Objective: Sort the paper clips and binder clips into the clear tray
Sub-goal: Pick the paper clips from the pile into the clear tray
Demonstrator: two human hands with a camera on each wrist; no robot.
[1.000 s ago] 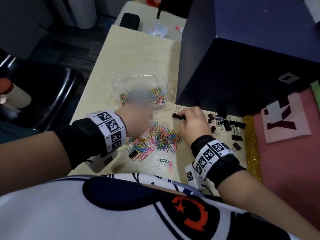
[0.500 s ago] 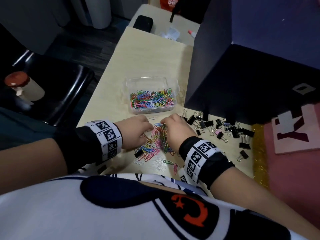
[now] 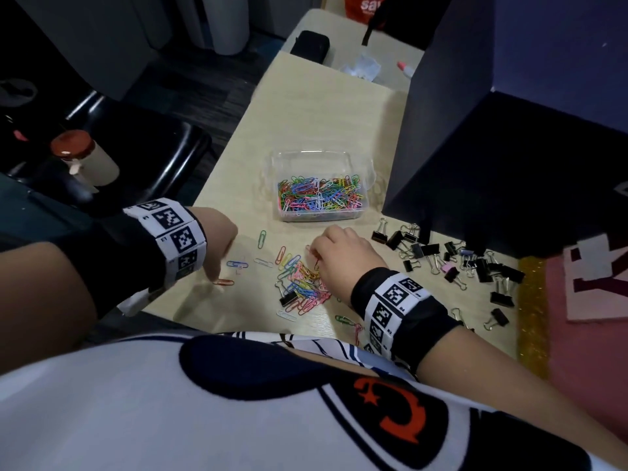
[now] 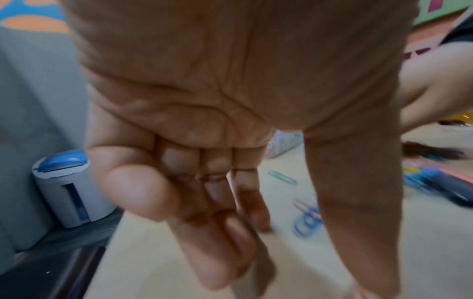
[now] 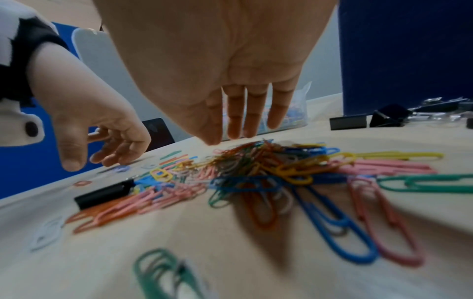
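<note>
Head view: right hand (image 3: 343, 256) sits on the far edge of the loose paper clip pile (image 3: 302, 283), fingers curled down into it, apparently pinching a few clips. Left hand (image 3: 217, 243) is over the bench (image 3: 306, 107), fingers pointing down near an orange clip (image 3: 223, 282) and a blue clip (image 3: 237, 265). Clear tray (image 3: 319, 185) lies just beyond the right hand and already holds many coloured clips. Binder clips (image 3: 452, 263) are scattered to the right of the right hand; one stray binder clip (image 3: 288, 297) sits in the pile between the hands.

Step in hand, as I judge it: gather paper clips. Best to rake them into a tight bunch, pinch low, and leave the stray binder clip out of the grab.

Left wrist view: the left hand (image 4: 204, 141) shows fingers (image 4: 212, 252) extended and close together, holding nothing I can see; blurred, so not certain. The head view hides this palm side.

Right wrist view: the right hand (image 5: 222, 70) has fingertips (image 5: 235, 131) straight down, touching the top of the pile (image 5: 256, 172), not clearly closed on any clip, which the head view could not settle. The left hand (image 5: 102, 131) here hangs loosely curled, empty.
</note>
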